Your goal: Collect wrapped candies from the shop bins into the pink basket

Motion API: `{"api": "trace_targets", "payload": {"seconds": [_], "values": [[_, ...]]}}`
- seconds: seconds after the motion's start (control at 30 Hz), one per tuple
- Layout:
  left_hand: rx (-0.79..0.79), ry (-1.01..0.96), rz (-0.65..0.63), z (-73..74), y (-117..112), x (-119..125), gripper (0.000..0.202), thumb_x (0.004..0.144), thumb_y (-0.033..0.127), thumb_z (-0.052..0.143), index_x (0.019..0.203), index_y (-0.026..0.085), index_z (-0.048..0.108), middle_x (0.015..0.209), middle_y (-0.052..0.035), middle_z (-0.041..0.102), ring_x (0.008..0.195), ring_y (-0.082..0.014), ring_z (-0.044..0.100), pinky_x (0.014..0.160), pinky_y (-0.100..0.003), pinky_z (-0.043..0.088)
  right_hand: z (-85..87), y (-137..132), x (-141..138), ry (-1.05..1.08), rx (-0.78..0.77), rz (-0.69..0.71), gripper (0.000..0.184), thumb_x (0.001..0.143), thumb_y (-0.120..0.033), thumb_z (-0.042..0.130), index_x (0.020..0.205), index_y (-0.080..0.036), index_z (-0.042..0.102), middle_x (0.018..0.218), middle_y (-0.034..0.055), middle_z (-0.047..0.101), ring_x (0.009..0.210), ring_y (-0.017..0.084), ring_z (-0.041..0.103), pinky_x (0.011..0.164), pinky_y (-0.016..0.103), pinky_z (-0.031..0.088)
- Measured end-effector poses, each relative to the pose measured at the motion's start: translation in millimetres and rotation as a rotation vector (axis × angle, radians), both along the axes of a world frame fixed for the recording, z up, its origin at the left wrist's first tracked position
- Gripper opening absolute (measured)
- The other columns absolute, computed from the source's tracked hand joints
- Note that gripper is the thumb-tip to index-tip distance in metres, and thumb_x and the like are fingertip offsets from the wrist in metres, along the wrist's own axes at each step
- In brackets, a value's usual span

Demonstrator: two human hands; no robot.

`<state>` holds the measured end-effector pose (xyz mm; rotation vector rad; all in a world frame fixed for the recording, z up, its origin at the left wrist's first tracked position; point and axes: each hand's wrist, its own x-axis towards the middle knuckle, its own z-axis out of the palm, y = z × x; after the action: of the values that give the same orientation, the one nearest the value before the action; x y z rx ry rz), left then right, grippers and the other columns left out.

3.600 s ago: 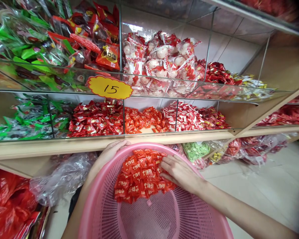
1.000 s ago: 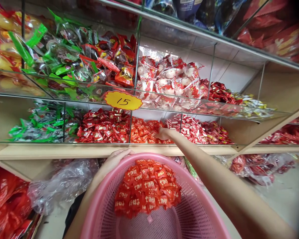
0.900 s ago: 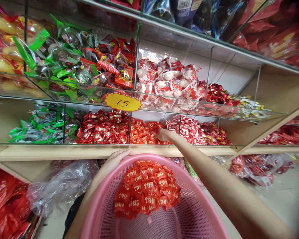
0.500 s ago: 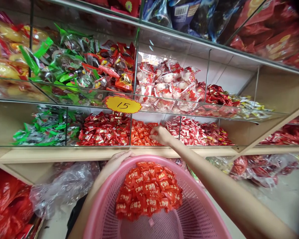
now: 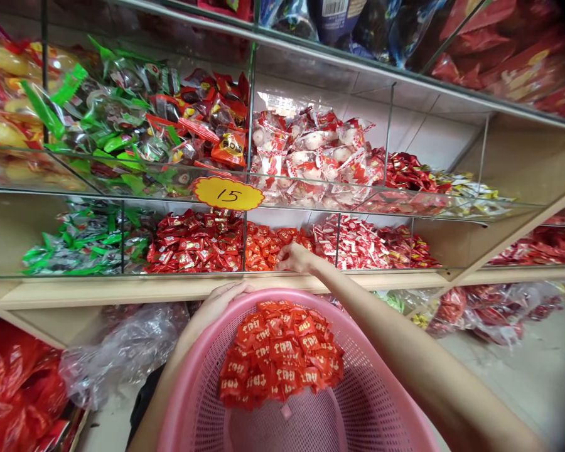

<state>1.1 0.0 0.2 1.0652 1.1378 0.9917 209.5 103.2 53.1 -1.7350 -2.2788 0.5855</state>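
A pink plastic basket with perforated sides stands before me, tilted so its inside shows. Orange-red candy packets with pale yellow lettering are heaped against its far wall. My left hand is around the outside of the far-left rim, holding the basket, its fingers lying along the shelf edge. In the lower shelf, my right hand is at the front of a compartment of similar orange-red packets. Its fingers are curled with the tips down at the packets; whatever they hold is too small to make out.
Glass dividers separate the candy compartments, with dark red packets left and pink-white packets right. A yellow "15" price tag hangs above. A wooden ledge runs along the front; a clear plastic bag lies below it.
My right hand has shifted slightly left and toward the compartment's front, its fingers a little less tightly curled. My left hand and the basket have hardly moved. The view has shifted slightly.
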Motion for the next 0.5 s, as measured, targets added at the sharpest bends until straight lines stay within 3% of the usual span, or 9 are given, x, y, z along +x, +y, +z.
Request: {"api": "trace_targets", "payload": {"seconds": [0.17,0.3,0.4,0.5], "values": [[0.007,-0.003,-0.013,1.9,-1.1,0.0,0.034,0.072,0.047,0.062,0.088,0.019,0.072,0.086,-0.0053,0.073,0.082,-0.0204,0.064,0.079,-0.031,0.045,15.3,-11.2,11.0,0.221,0.109,0.017,0.027,0.07,-0.03,0.067,0.09,-0.013,0.064,0.077,0.0001,0.062,0.066,0.011,0.053,0.06,0.021,0.04],[0.016,0.009,-0.007,1.7,-0.7,0.4,0.031,0.072,0.046,0.063,0.088,0.021,0.072,0.089,-0.0043,0.073,0.082,-0.02,0.064,0.08,-0.031,0.045,29.8,-42.6,25.8,0.436,0.238,0.169,0.026,0.074,-0.036,0.062,0.087,-0.013,0.062,0.081,0.0032,0.063,0.07,0.013,0.054,0.067,0.026,0.042],[0.029,0.018,-0.005,1.0,0.1,0.4,0.029,0.072,0.046,0.063,0.087,0.022,0.073,0.092,-0.0034,0.073,0.084,-0.0207,0.064,0.083,-0.032,0.044,26.5,-80.0,34.6,0.33,0.281,0.299,0.021,0.078,-0.032,0.061,0.09,-0.015,0.062,0.088,0.0057,0.063,0.079,0.016,0.054,0.074,0.031,0.043],[0.041,0.027,-0.008,1.7,0.1,0.8,0.029,0.072,0.046,0.062,0.087,0.023,0.073,0.091,-0.0029,0.073,0.086,-0.0209,0.064,0.084,-0.032,0.043,11.3,-115.0,40.2,0.092,0.278,0.411,0.02,0.081,-0.027,0.059,0.097,-0.015,0.062,0.091,0.008,0.061,0.086,0.02,0.053,0.079,0.035,0.042]]}}
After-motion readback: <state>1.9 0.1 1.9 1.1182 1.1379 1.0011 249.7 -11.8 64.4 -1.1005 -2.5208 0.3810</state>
